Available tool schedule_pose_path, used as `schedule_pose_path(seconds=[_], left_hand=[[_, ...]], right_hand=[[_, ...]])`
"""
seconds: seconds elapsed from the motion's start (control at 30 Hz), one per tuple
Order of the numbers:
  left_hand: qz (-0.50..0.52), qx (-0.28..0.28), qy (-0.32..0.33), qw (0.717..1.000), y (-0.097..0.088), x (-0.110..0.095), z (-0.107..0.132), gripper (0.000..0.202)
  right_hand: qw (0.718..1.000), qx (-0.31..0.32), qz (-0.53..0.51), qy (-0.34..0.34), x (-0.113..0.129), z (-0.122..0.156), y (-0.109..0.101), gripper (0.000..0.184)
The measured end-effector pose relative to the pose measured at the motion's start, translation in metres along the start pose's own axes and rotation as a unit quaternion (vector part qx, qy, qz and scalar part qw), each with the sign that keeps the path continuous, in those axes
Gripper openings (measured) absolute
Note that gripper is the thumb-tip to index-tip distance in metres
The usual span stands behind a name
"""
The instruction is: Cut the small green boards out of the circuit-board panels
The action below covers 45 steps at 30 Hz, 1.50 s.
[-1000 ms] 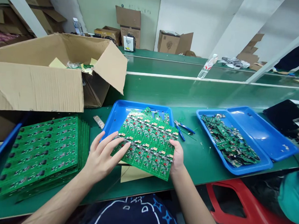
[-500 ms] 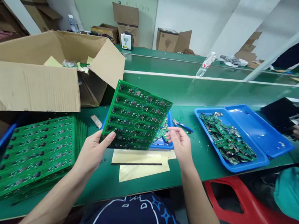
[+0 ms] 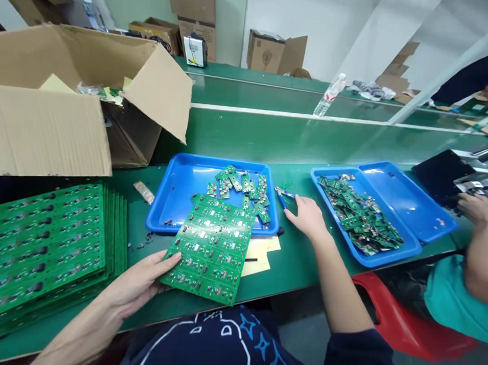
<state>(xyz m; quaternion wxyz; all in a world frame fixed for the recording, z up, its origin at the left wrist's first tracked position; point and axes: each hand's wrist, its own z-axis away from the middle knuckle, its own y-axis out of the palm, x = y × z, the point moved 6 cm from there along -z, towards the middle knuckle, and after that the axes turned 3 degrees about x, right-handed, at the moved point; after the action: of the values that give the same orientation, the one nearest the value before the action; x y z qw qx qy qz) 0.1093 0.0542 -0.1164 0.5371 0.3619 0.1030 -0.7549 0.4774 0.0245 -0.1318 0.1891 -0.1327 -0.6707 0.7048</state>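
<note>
My left hand (image 3: 149,278) grips a green circuit board panel (image 3: 210,252) by its left edge, thumb on top. The panel is held tilted over the front edge of a blue tray (image 3: 167,189), which holds several small cut circuit boards (image 3: 247,188). My right hand (image 3: 306,216) is at the handles of blue-handled cutting pliers (image 3: 283,196) lying on the bench, its thumb apart from the fingers. The fingers partly cover the handles, and no closed grip shows. Under the panel lie yellowish paper sheets (image 3: 259,263) with a thin black strip (image 3: 251,259) on them.
A stack of circuit board panels (image 3: 45,247) stands at left, below a large open cardboard box (image 3: 44,132). At right is another blue tray (image 3: 371,262) heaped with board pieces. A co-worker's hand (image 3: 482,211) is further right. A bottle (image 3: 330,96) stands on the ledge.
My left hand has lowered the panel and tipped it flatter, uncovering the tray behind. My right hand has moved away from the panel's right side to the pliers.
</note>
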Motion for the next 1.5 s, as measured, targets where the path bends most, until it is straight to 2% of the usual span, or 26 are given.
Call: schedule_pose_path(seconds=[0.13, 0.27, 0.33, 0.4, 0.43, 0.5, 0.57, 0.63, 0.7, 0.77, 0.83, 0.9, 0.97, 1.13, 1.37, 1.5], left_hand=[[-0.002, -0.011, -0.015, 1.0, 0.001, 0.007, 0.007, 0.038], [-0.005, -0.012, -0.022, 1.0, 0.001, 0.014, 0.004, 0.038], [-0.001, -0.032, -0.013, 0.999, 0.0, 0.015, 0.002, 0.037], [0.009, -0.044, 0.005, 0.999, 0.0, 0.013, 0.002, 0.039], [0.017, -0.048, 0.016, 0.999, 0.001, 0.011, 0.002, 0.04], [0.04, -0.065, 0.033, 0.997, 0.0, 0.01, 0.002, 0.042], [0.072, -0.088, 0.048, 0.992, -0.002, 0.01, 0.001, 0.04], [0.103, -0.108, 0.07, 0.986, -0.004, 0.009, -0.001, 0.037], [0.13, -0.122, 0.107, 0.978, -0.004, 0.005, -0.004, 0.038], [0.146, -0.136, 0.145, 0.969, -0.004, -0.002, -0.007, 0.042], [0.153, -0.146, 0.176, 0.961, -0.004, -0.009, -0.009, 0.043], [0.157, -0.159, 0.196, 0.955, -0.004, -0.015, -0.009, 0.04], [0.162, -0.174, 0.209, 0.948, -0.005, -0.019, -0.007, 0.036], [0.17, -0.185, 0.211, 0.945, -0.009, -0.021, -0.002, 0.028], [0.159, -0.197, 0.211, 0.944, -0.015, -0.02, -0.001, 0.038], [0.134, -0.196, 0.218, 0.947, -0.014, -0.021, 0.001, 0.037]], right_hand=[[0.999, -0.002, 0.042, 0.028, 0.012, -0.002, -0.001, 0.064], [0.997, -0.022, 0.025, 0.064, 0.012, -0.007, -0.007, 0.061], [0.996, -0.043, -0.029, 0.073, 0.005, -0.009, -0.012, 0.057], [0.98, -0.066, -0.165, 0.09, -0.008, -0.009, -0.015, 0.05], [0.956, -0.069, -0.265, 0.103, -0.016, -0.008, -0.013, 0.046], [0.886, -0.058, -0.442, 0.126, -0.027, -0.001, -0.007, 0.041], [0.819, -0.045, -0.556, 0.133, -0.029, 0.012, -0.004, 0.04], [0.752, -0.034, -0.65, 0.108, -0.022, 0.026, -0.006, 0.041], [0.645, 0.016, -0.762, 0.054, -0.003, 0.041, -0.011, 0.044], [0.548, 0.105, -0.83, -0.002, 0.024, 0.056, -0.015, 0.048], [0.48, 0.196, -0.854, -0.041, 0.052, 0.071, -0.014, 0.052], [0.441, 0.264, -0.856, -0.06, 0.076, 0.086, -0.007, 0.054], [0.443, 0.29, -0.846, -0.069, 0.092, 0.098, 0.005, 0.056], [0.525, 0.273, -0.801, -0.093, 0.106, 0.113, 0.022, 0.055], [0.581, 0.271, -0.761, -0.103, 0.108, 0.112, 0.02, 0.046], [0.595, 0.287, -0.746, -0.088, 0.11, 0.112, 0.023, 0.047]])
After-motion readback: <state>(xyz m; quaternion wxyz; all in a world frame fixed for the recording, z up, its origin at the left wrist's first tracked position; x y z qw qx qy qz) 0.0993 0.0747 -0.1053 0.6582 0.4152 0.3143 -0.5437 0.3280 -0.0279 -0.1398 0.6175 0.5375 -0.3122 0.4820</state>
